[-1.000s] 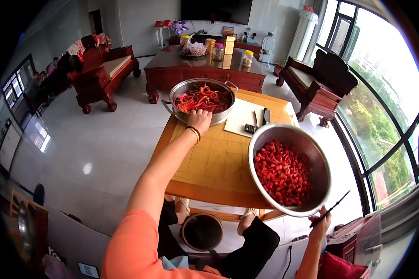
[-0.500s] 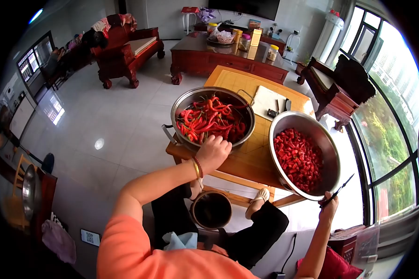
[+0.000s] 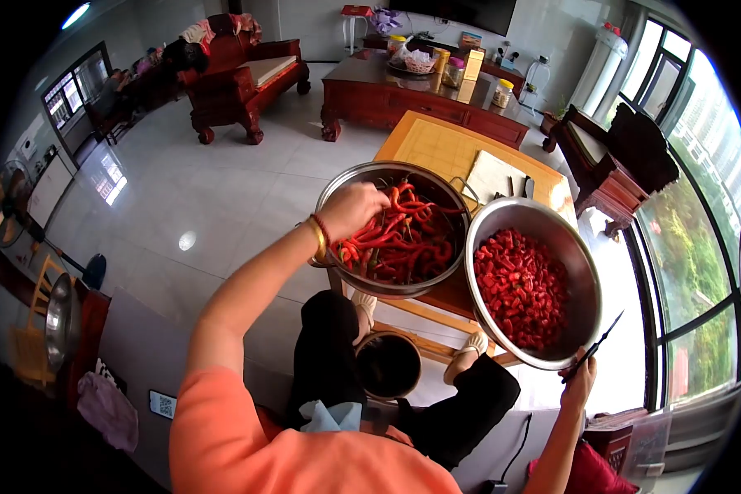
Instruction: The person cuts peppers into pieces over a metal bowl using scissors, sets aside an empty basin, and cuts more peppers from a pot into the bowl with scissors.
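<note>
My left hand [image 3: 352, 211] is over a two-handled metal pot [image 3: 331, 188] of whole red chili peppers [image 3: 399, 235], some with green stems. Its fingers are curled together at the peppers near the far left side, and they seem to pinch one; the fingertips are slightly blurred. In my right hand [image 3: 580, 382] are dark-handled scissors [image 3: 598, 346], blades pointing up and to the right. That hand is right beside the near rim of a large steel basin [image 3: 583, 284], which is tilted and holds cut red chili pieces [image 3: 523, 288].
Pot and basin rest on a wooden table [image 3: 436, 140], with a white pad [image 3: 491, 175] and small dark items behind them. A dark bucket [image 3: 416, 370] stands on the floor between my feet. A phone [image 3: 162, 404] lies at my left. Carved furniture [image 3: 420, 103] stands further back.
My left hand has moved from the pot's near side to its far left part, over the peppers. The basin now sits closer to the pot. My right hand keeps the scissors. The view has shifted slightly.
</note>
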Demonstrator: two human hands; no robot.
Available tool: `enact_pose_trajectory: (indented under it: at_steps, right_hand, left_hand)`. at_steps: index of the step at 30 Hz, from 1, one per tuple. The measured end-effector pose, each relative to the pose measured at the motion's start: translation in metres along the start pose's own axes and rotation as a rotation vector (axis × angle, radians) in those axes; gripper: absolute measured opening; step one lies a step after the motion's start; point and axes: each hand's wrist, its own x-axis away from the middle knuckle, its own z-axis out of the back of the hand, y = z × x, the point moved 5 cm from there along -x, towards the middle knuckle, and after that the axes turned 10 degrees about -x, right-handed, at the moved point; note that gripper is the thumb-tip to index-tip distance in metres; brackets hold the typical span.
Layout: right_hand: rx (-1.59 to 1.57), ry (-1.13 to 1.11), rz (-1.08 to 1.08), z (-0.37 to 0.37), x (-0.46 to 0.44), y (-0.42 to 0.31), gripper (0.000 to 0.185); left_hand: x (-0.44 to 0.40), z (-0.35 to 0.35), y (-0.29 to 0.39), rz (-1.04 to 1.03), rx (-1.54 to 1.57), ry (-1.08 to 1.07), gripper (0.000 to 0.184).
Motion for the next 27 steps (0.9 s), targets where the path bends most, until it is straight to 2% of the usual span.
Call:
enact_pose_trajectory:
  at_steps: [4, 7, 8, 10, 11, 12, 14, 15, 16, 18, 19, 22, 24, 25, 26, 27]
  right_hand:
    - [0.046, 0.139, 0.068, 0.017, 0.014, -0.002, 0.025]
    - [0.026, 0.16, 0.104, 0.029, 0.033, -0.013, 0.024]
    - [-0.01, 0.147, 0.101, 0.023, 0.044, -0.023, 0.021]
    - [0.022, 0.083, 0.072, 0.019, 0.059, -0.033, 0.018]
    - [-0.015, 0.04, 0.074, 0.015, 0.065, -0.036, 0.018]
    - [-0.044, 0.029, 0.068, 0.011, 0.073, -0.039, 0.018]
    - [-0.106, 0.0, 0.05, -0.001, 0.086, -0.046, 0.019]
    - [-0.15, 0.004, 0.015, -0.006, 0.091, -0.046, 0.022]
    - [-0.138, -0.032, 0.012, -0.014, 0.096, -0.049, 0.024]
    - [-0.124, -0.11, 0.007, -0.028, 0.102, -0.052, 0.028]
    - [-0.077, -0.121, 0.012, -0.027, 0.102, -0.046, 0.038]
    - [-0.046, -0.288, -0.089, -0.048, 0.101, -0.04, 0.037]
    - [0.111, -0.357, -0.096, -0.062, 0.098, -0.04, 0.028]
    - [0.194, -0.328, -0.153, -0.07, 0.098, -0.039, 0.03]
    - [0.278, -0.293, -0.212, -0.076, 0.099, -0.038, 0.032]
    - [0.369, -0.3, -0.181, -0.074, 0.098, -0.035, 0.032]
  left_hand:
    - [-0.036, -0.044, -0.063, 0.256, -0.175, -0.178, 0.021]
    - [-0.06, -0.077, -0.088, 0.62, 0.138, -0.368, 0.04]
    - [-0.068, -0.089, -0.093, 0.638, 0.089, -0.387, 0.052]
    - [-0.074, -0.103, -0.089, 0.72, 0.185, -0.481, 0.055]
    - [-0.08, -0.116, -0.095, 0.724, 0.093, -0.453, 0.057]
    - [-0.083, -0.129, -0.101, 0.719, 0.047, -0.463, 0.051]
    - [-0.084, -0.125, -0.092, 0.7, 0.114, -0.408, 0.036]
    - [-0.079, -0.119, -0.09, 0.764, 0.256, -0.418, 0.03]
    - [-0.074, -0.118, -0.098, 0.78, 0.335, -0.372, 0.029]
    - [-0.065, -0.074, -0.075, 0.727, 0.445, -0.277, 0.026]
    - [-0.064, -0.063, -0.073, 0.64, 0.407, -0.154, 0.025]
    - [-0.053, -0.007, -0.015, 0.506, 0.524, 0.05, 0.025]
    - [-0.05, 0.015, 0.033, 0.37, 0.599, 0.164, 0.023]
    - [-0.05, 0.024, 0.057, 0.392, 0.619, 0.141, 0.022]
    - [-0.051, 0.022, 0.074, 0.331, 0.719, 0.183, 0.022]
    - [-0.051, 0.016, 0.091, 0.331, 0.789, 0.147, 0.021]
